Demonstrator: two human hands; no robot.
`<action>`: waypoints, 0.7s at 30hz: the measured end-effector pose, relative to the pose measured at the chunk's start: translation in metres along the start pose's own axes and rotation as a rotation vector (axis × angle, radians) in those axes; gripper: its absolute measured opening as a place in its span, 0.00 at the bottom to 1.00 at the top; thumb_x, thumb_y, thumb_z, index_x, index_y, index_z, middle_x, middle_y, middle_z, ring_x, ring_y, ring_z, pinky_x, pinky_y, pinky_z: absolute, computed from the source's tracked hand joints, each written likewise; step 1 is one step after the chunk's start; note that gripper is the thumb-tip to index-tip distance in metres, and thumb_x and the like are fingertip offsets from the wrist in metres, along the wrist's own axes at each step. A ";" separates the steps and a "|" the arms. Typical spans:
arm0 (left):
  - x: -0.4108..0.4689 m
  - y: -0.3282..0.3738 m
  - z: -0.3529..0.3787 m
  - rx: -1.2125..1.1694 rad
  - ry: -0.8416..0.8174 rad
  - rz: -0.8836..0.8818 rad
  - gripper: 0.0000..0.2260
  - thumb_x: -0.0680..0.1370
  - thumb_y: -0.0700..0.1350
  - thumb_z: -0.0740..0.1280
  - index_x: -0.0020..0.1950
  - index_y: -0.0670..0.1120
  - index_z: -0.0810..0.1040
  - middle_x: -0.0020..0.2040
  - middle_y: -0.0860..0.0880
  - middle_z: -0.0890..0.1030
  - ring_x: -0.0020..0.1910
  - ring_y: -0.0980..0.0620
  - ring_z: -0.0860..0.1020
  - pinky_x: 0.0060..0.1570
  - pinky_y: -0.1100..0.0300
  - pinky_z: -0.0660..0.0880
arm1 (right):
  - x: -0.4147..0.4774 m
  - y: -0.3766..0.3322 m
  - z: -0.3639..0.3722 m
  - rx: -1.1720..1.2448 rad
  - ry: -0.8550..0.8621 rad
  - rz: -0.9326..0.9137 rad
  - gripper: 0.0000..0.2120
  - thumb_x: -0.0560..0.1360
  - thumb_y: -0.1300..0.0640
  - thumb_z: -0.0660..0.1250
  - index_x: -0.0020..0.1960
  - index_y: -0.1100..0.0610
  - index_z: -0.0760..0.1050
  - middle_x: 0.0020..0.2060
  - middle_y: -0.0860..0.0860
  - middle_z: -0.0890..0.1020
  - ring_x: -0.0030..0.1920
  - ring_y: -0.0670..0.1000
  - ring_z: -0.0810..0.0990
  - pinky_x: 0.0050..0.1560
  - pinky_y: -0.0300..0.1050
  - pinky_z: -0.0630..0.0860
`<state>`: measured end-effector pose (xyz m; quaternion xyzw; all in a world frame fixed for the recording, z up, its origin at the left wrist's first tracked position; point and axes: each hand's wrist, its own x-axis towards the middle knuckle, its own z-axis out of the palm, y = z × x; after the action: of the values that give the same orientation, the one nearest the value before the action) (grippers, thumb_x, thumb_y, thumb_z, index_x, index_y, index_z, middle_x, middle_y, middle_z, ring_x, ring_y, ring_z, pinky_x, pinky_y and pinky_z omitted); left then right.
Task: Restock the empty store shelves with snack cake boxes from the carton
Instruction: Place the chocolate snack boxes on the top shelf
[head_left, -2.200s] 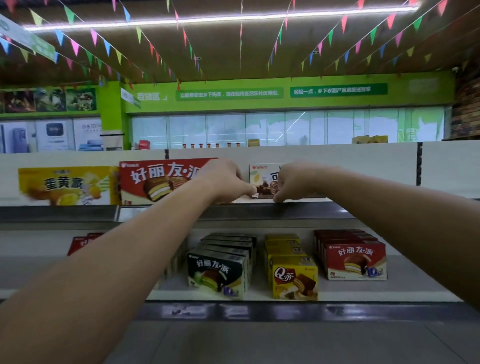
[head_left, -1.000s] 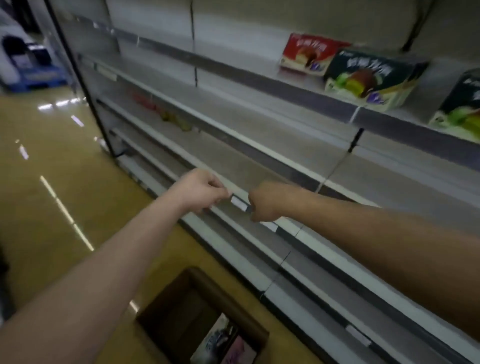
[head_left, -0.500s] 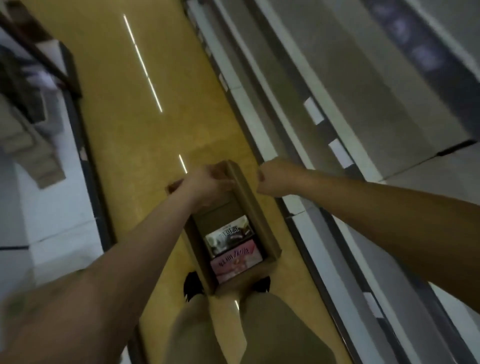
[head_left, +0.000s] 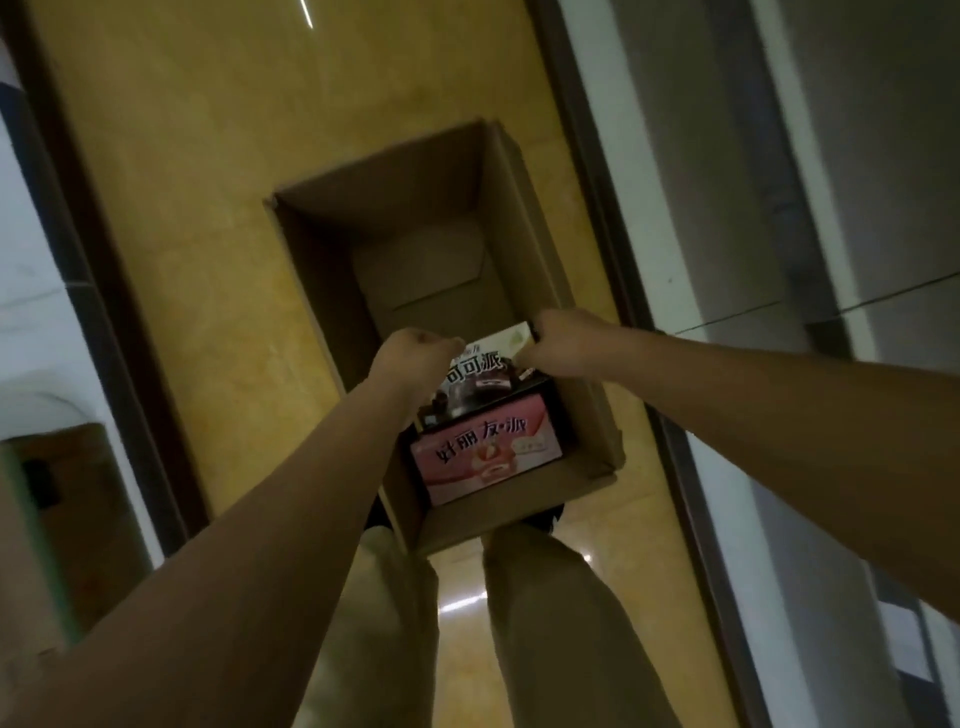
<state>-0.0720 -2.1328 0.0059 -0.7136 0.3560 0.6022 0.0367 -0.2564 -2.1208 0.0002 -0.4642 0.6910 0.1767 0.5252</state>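
An open brown carton (head_left: 524, 208) stands on the yellow floor in front of my legs. Inside, at its near end, lies a pink snack cake box (head_left: 488, 452). Just beyond it is a white-and-dark cocoa snack cake box (head_left: 478, 379), tilted up. My left hand (head_left: 413, 361) grips that box's left end and my right hand (head_left: 563, 343) grips its right end. The far half of the carton shows bare cardboard bottom.
Grey store shelves (head_left: 810, 260) run along the right side, close to the carton. A dark-edged shelf base (head_left: 78, 260) lines the left, with another brown carton (head_left: 67, 509) low at the left. My legs (head_left: 545, 623) stand right behind the carton.
My view swung from the upper shelves down to the floor. Both hands dropped from the shelf edge into the carton and closed on the cocoa box, tilting it up.
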 end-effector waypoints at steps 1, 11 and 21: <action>0.016 -0.010 0.005 -0.014 0.000 -0.025 0.11 0.80 0.52 0.69 0.56 0.45 0.77 0.47 0.49 0.79 0.48 0.49 0.77 0.61 0.47 0.77 | 0.016 0.002 0.011 0.041 0.001 0.020 0.21 0.77 0.50 0.70 0.65 0.61 0.75 0.57 0.56 0.81 0.52 0.53 0.81 0.49 0.47 0.81; 0.130 -0.087 0.030 -0.235 0.140 -0.257 0.43 0.78 0.59 0.71 0.82 0.43 0.52 0.76 0.40 0.67 0.71 0.38 0.71 0.61 0.50 0.71 | 0.123 0.015 0.074 0.376 -0.005 0.200 0.23 0.78 0.50 0.71 0.68 0.59 0.72 0.62 0.55 0.80 0.59 0.54 0.80 0.63 0.49 0.77; 0.200 -0.140 0.049 -0.681 -0.035 -0.392 0.38 0.72 0.76 0.59 0.68 0.49 0.78 0.60 0.40 0.84 0.56 0.38 0.84 0.62 0.39 0.77 | 0.184 0.017 0.086 0.812 0.128 0.417 0.36 0.76 0.31 0.59 0.74 0.55 0.66 0.64 0.56 0.77 0.62 0.58 0.75 0.61 0.52 0.70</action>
<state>-0.0313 -2.0979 -0.2374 -0.7290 -0.0079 0.6796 -0.0820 -0.2259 -2.1330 -0.2006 -0.0818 0.8141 -0.0353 0.5739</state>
